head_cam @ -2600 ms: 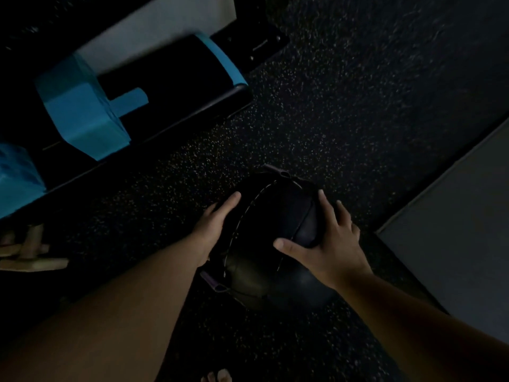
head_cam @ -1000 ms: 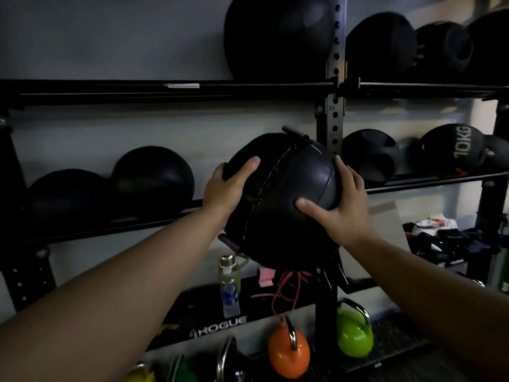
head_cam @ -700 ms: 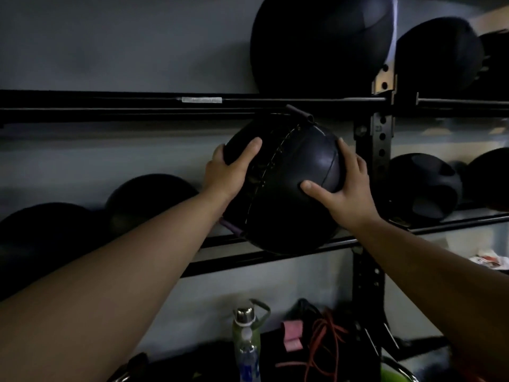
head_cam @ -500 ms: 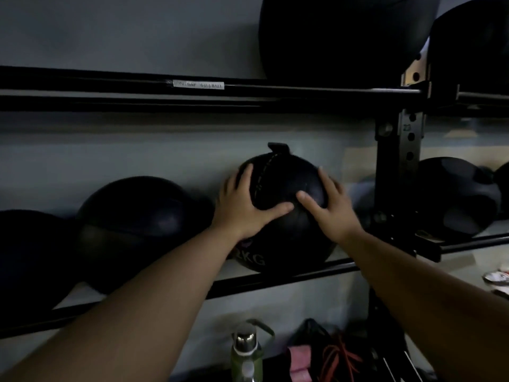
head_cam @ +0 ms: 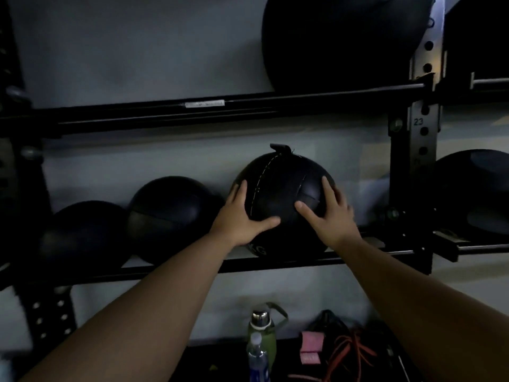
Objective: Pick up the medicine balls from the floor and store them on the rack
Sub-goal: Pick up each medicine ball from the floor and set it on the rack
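Observation:
A black stitched medicine ball (head_cam: pixel 283 186) with a small tab on top rests on the middle rail of the black rack (head_cam: pixel 275 264), against the wall. My left hand (head_cam: pixel 241 216) presses flat on its left front, thumb stretched across the ball. On its right front lies my right hand (head_cam: pixel 329 216) with fingers spread. Both palms hold the ball in place on the shelf. Part of a weight marking shows below my left wrist.
Two more black balls (head_cam: pixel 170 216) (head_cam: pixel 82 232) sit to the left on the same rail. A large ball (head_cam: pixel 344 40) fills the shelf above, and another ball (head_cam: pixel 473 194) lies beyond the rack upright (head_cam: pixel 418 133). Water bottles (head_cam: pixel 260 340) and orange cord (head_cam: pixel 352 351) stand below.
I lifted the ball off the floor with both hands, raised it to the rack and set it on the middle rail. Since half a second ago, the hands have hardly shifted.

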